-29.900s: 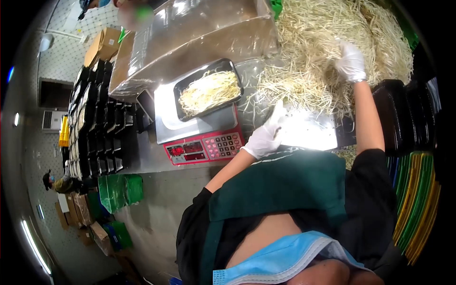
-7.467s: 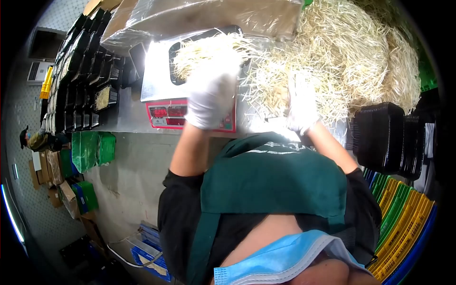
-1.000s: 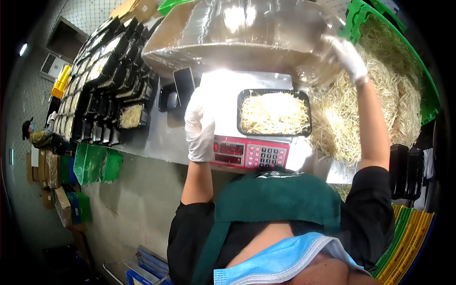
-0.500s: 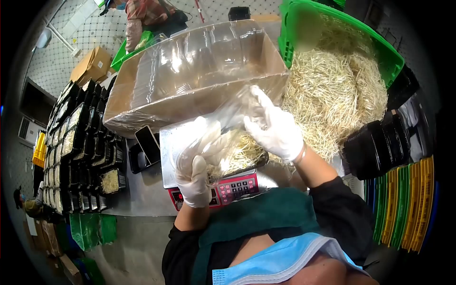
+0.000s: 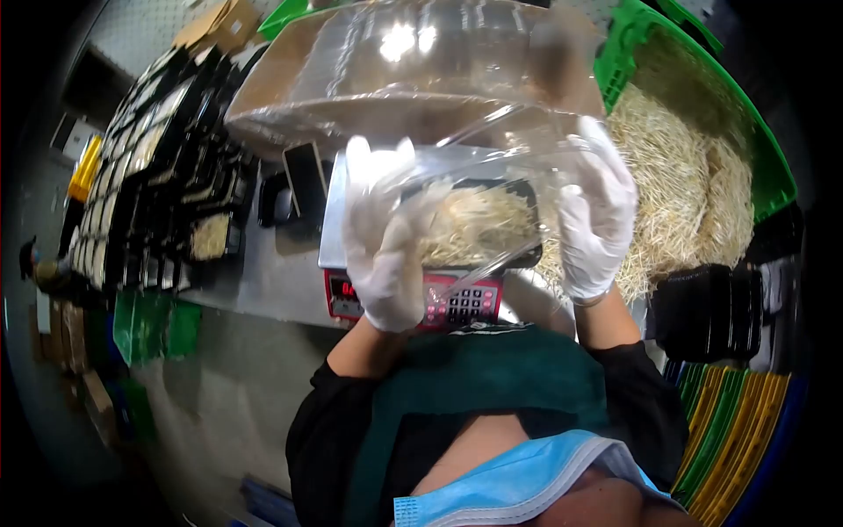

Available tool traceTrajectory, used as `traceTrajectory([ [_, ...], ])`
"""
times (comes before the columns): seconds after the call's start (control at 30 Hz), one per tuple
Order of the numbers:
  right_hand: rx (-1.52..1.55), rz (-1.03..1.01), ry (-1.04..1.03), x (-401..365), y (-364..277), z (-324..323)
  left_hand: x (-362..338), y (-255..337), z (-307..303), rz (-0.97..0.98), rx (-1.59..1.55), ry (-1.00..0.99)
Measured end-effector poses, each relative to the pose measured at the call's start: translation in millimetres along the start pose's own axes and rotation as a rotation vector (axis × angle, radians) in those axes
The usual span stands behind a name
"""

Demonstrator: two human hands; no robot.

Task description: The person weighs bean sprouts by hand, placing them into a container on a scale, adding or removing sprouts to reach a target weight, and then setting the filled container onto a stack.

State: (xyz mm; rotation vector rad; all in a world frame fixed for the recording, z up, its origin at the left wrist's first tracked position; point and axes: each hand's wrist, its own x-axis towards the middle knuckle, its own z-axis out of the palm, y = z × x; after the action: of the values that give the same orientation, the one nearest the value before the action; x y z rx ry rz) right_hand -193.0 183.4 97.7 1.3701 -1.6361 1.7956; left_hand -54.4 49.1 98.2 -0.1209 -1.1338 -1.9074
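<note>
A clear plastic lid (image 5: 496, 160) spans the space between my gloved hands, above a black tray (image 5: 533, 198) of bean sprouts (image 5: 479, 224). My left hand (image 5: 384, 241) grips the lid's left side, fingers curved along it. On the opposite side, my right hand (image 5: 599, 215) is closed around the lid's right edge. Under the tray is a scale (image 5: 332, 233) with a metal platform and a red keypad panel, its display partly covered by my left hand.
A cardboard box (image 5: 290, 119) lined with clear plastic stands behind the scale. To the right, a green crate (image 5: 773, 167) is tipped with a heap of sprouts (image 5: 676, 193). Stacked filled trays (image 5: 132, 167) rise at left, near a phone (image 5: 305, 180). Black trays (image 5: 707, 307) are stacked at right.
My hands have moved apart, the right one going further right, and the clear lid now spreads between them over the tray. The view has tilted down and shifted.
</note>
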Motion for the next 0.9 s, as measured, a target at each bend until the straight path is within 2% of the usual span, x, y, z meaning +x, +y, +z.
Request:
traceTrajectory([
  [0.03, -0.023, -0.071, 0.056, 3.6, -3.3, 4.6, -0.1, -1.9, -8.5, 0.023, -0.134, -0.049],
  [0.1, 0.190, 0.043, -0.008, -4.8, -2.5, 3.9, -0.4, 0.6, -20.3, -0.010, -0.153, -0.017],
  [0.17, 0.403, 0.427, -0.102, -4.5, -11.6, 1.3, -0.2, 4.0, -25.2, -0.146, -0.276, -0.066],
  [0.23, 0.611, 0.580, -0.135, -0.1, -2.4, 0.0, -9.0, 0.3, -38.7, -0.108, -0.246, -0.033],
  [0.27, 0.773, 0.630, -0.016, 1.0, 2.0, 0.6, -11.3, -0.5, -45.7, -0.071, -0.218, -0.008],
  [0.3, 0.893, 0.650, 0.001, 4.4, 12.6, -2.5, -12.8, 0.7, -51.2, -0.036, -0.188, 0.019],
  [0.33, 0.770, 0.635, 0.001, 13.5, 23.2, -5.5, -10.1, 7.5, -50.7, 0.012, 0.004, 0.127],
  [0.37, 0.501, 0.564, -0.041, 31.6, 39.6, -14.4, -6.1, 12.8, -63.0, 0.080, 0.169, 0.237],
  [0.4, 0.271, 0.397, -0.059, 50.7, 70.1, -24.9, 2.7, 21.9, -68.1, 0.197, 0.131, 0.262],
  [0.43, 0.396, 0.574, 0.157, 68.4, 80.5, -24.2, 5.1, 30.9, -78.9, 0.246, 0.094, 0.319],
  [0.47, 0.343, 0.696, 0.207, 83.6, 106.0, -32.9, 7.0, 41.5, -92.8, 0.231, 0.073, 0.355],
  [0.5, 0.057, 0.826, 0.055, 92.2, 106.7, -34.7, 7.7, 49.7, -102.9, 0.216, 0.050, 0.388],
  [0.57, -0.636, 0.594, -0.029, 83.6, 123.2, -39.3, 9.5, 57.3, -109.2, 0.182, 0.067, 0.381],
  [0.6, -0.586, 0.425, 0.051, 72.8, 112.3, -29.7, 9.5, 59.3, -111.6, 0.146, 0.075, 0.378],
  [0.63, -0.272, 0.459, -0.019, 68.2, 67.7, -8.5, 13.6, 55.0, -106.4, 0.081, 0.079, 0.300],
  [0.67, 0.075, 0.464, -0.217, 58.0, 49.8, 2.0, 15.3, 44.3, -102.5, -0.023, 0.215, 0.255],
  [0.7, 0.304, 0.507, -0.277, 45.3, 22.9, 18.8, 15.3, 31.9, -95.1, -0.132, 0.350, 0.203],
  [0.73, 0.473, 0.721, -0.434, 34.2, 5.4, 21.2, 13.3, 17.4, -73.7, -0.187, 0.232, 0.148],
  [0.77, 0.259, 0.699, -0.386, 18.6, 1.5, 26.8, 12.3, 9.8, -56.0, -0.238, 0.111, 0.089],
  [0.87, 0.136, 0.840, -0.228, -3.4, 11.5, 4.5, 19.0, 7.9, -56.3, -0.425, 0.255, 0.062],
  [0.9, 0.130, 0.892, -0.206, -7.3, 16.6, -0.9, 17.5, 2.7, -57.7, -0.417, 0.311, 0.025],
])
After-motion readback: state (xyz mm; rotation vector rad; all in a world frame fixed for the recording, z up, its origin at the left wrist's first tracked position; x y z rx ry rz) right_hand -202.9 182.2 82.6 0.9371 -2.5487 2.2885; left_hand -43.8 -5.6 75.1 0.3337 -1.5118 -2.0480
